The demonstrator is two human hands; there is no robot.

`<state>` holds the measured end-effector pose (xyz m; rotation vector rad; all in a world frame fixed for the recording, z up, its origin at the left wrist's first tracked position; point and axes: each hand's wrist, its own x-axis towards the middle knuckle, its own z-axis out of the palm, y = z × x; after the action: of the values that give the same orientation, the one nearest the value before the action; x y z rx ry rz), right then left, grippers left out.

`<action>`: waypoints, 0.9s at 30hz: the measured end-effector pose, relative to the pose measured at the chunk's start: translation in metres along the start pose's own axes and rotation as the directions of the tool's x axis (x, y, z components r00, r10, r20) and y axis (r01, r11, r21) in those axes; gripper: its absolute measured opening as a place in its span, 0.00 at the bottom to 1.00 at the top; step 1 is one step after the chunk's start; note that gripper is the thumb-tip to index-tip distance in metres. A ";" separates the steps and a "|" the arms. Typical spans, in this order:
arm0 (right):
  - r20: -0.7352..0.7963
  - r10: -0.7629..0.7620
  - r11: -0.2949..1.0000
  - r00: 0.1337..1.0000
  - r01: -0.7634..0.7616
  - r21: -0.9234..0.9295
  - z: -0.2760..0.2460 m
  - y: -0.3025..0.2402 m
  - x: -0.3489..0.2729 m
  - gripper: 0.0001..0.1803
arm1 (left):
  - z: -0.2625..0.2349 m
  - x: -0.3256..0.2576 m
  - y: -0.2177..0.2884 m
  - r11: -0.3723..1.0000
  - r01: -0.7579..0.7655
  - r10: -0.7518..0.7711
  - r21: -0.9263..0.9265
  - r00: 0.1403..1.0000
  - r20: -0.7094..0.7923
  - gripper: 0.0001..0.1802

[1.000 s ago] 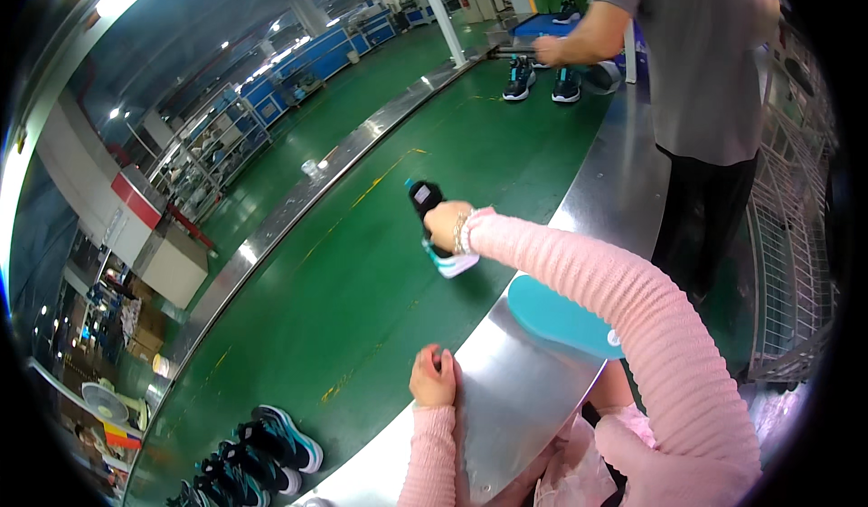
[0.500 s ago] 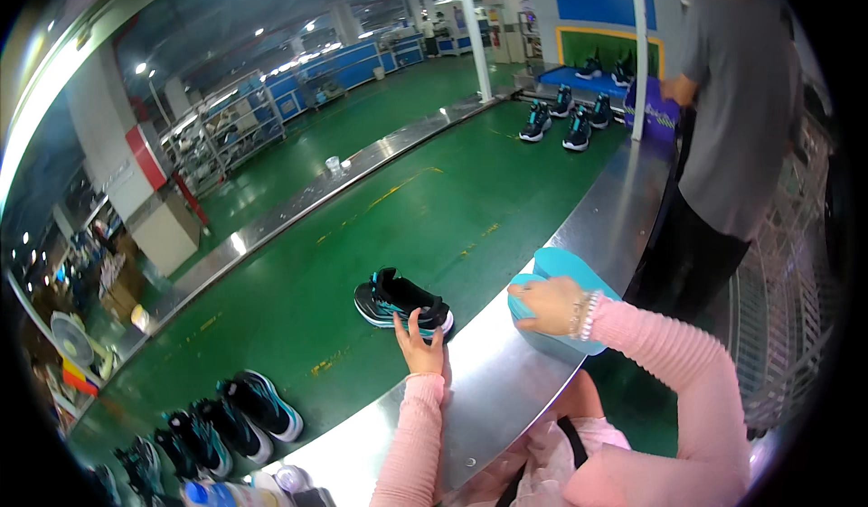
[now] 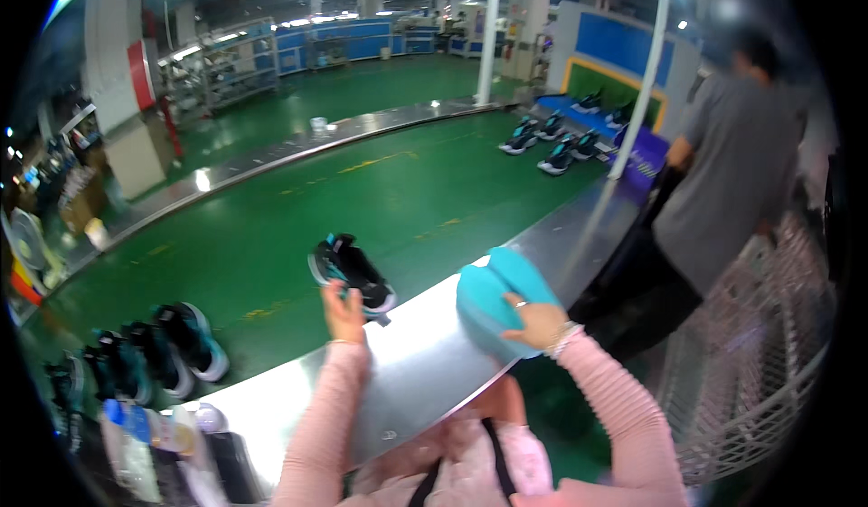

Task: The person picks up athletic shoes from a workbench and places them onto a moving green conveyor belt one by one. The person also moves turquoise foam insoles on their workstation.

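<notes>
Here, green conveyor belt (image 3: 271, 227) w/ steel rim (image 3: 407, 362), factory hall.

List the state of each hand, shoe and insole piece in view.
left hand: touching the black and teal shoe, grip unclear
black and teal shoe: lying on the green belt
right hand: resting on the teal foam pieces
teal foam pieces: stacked on the metal ledge
shoes at lower left: lined up on the belt
</notes>
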<state>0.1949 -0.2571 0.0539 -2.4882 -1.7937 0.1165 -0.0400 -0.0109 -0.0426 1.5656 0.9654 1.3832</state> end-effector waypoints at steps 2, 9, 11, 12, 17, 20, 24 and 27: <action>-0.118 -0.062 0.998 0.991 0.058 -0.031 -0.008 -0.018 0.000 0.35 | -0.013 0.018 -0.015 0.997 -0.064 0.057 -0.053 0.990 -0.129 0.33; -0.319 -0.198 0.970 0.927 0.233 0.073 -0.056 -0.064 0.004 0.16 | -0.018 0.087 -0.033 0.946 -0.055 0.068 0.320 0.997 -0.029 0.31; -0.265 -0.210 0.971 0.941 0.231 0.053 -0.067 -0.083 0.010 0.14 | -0.011 0.084 0.004 0.905 0.041 -0.049 0.424 0.999 0.007 0.19; -0.234 -0.233 0.969 0.944 0.245 0.022 -0.070 -0.097 0.017 0.14 | -0.016 0.089 -0.001 0.919 -0.020 0.018 0.394 1.000 0.010 0.16; -0.191 -0.386 0.916 0.903 0.351 -0.193 -0.078 -0.176 0.073 0.10 | -0.049 0.098 0.008 0.871 0.001 -0.110 0.491 0.975 0.194 0.16; -0.073 -0.494 0.778 0.866 0.404 -0.481 -0.065 -0.209 0.116 0.06 | -0.063 0.106 0.004 0.885 -0.017 -0.131 0.464 0.950 0.285 0.16; 0.012 -0.478 0.752 0.879 0.416 -0.512 -0.038 -0.240 0.157 0.07 | -0.059 0.105 0.015 0.875 -0.011 -0.189 0.485 0.913 0.362 0.25; -0.085 -0.376 0.909 0.923 0.349 -0.226 0.004 -0.244 0.187 0.07 | -0.066 0.104 0.006 0.893 -0.003 -0.181 0.449 0.913 0.366 0.28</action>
<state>0.0229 -0.0026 0.0711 -2.1661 -2.2742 -0.2583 -0.0950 0.0889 0.0054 2.0111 1.1253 0.7508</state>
